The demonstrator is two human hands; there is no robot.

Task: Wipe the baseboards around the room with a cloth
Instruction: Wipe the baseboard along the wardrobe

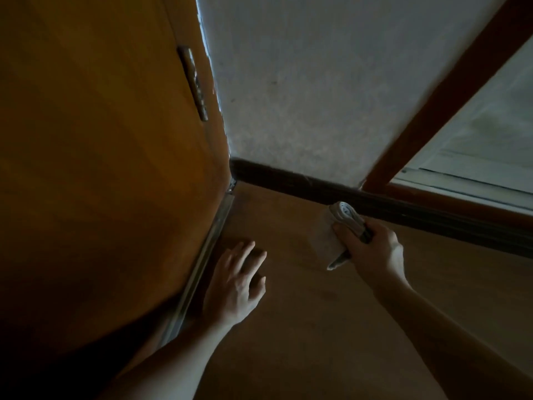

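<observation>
left hand [235, 284] flat, fingers spread; right hand [367, 249] seemingly curled tight, arm outstretched.

I'm seeing a dim feed | daylight is coming through the window [484, 131] at right | shadow is pooling bottom-left | edges are bending, softening

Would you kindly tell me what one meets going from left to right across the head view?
Wooden door → left hand → cloth → right hand → window pane.
</observation>
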